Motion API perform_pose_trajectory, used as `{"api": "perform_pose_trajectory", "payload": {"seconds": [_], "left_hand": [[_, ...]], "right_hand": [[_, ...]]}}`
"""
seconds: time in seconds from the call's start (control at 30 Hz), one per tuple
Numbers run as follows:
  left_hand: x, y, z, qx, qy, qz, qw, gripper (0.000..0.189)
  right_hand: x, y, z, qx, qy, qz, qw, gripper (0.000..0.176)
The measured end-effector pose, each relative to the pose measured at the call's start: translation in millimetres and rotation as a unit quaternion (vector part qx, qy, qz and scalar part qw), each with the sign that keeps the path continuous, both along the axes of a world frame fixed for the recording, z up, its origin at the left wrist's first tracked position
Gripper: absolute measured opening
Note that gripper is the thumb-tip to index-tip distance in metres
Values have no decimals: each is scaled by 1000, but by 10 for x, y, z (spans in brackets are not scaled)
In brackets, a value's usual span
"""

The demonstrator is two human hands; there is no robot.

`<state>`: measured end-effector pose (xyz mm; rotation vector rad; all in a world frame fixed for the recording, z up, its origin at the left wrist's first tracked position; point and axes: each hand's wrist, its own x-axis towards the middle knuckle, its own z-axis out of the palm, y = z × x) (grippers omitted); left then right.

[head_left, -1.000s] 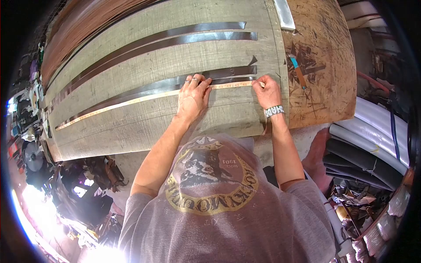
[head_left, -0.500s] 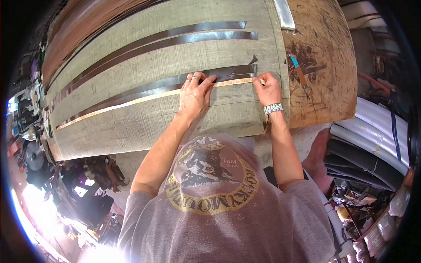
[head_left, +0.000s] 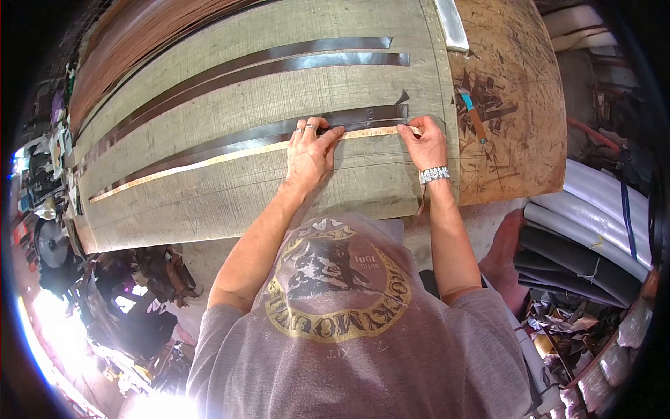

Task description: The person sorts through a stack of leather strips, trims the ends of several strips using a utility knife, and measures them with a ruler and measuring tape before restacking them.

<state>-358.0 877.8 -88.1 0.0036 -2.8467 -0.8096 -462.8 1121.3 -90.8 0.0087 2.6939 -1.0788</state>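
A long dark brown leather strap (head_left: pixel 244 142) lies across the table, with a pale measuring tape (head_left: pixel 202 166) stretched along its near edge. My left hand (head_left: pixel 311 153) presses down on the strap and tape with bent fingers, partly spread, a ring showing on one of them. Near the strap's right end, my right hand (head_left: pixel 426 144) pinches the tape between thumb and forefinger. Tape numbers in the forties show between the two hands. Beyond lie two more dark straps, a nearer one (head_left: pixel 293 64) and a farther one (head_left: pixel 307 47).
Brown leather (head_left: pixel 153 35) covers the far left of the table (head_left: pixel 209 216). At right, a cutting knife (head_left: pixel 475 120) with a blue end lies among dark scraps on a wooden surface (head_left: pixel 523 153). A metal bar (head_left: pixel 451 24) lies beyond. Rolled material (head_left: pixel 600 209) stands at lower right.
The view has shifted slightly. My right thumb and fingers have moved a little left along the tape; my left hand stays pressed in nearly the same place.
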Motion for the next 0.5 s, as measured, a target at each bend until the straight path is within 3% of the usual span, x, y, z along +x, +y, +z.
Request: {"api": "perform_pose_trajectory", "payload": {"seconds": [0.33, 0.5], "left_hand": [[9, 20, 16, 7, 10, 19, 1000, 22], [21, 28, -53, 11, 22, 24, 999, 20]], "right_hand": [[31, 22, -99, -37, 25, -3, 999, 38], [40, -31, -17, 10, 16, -4, 1000, 48]]}}
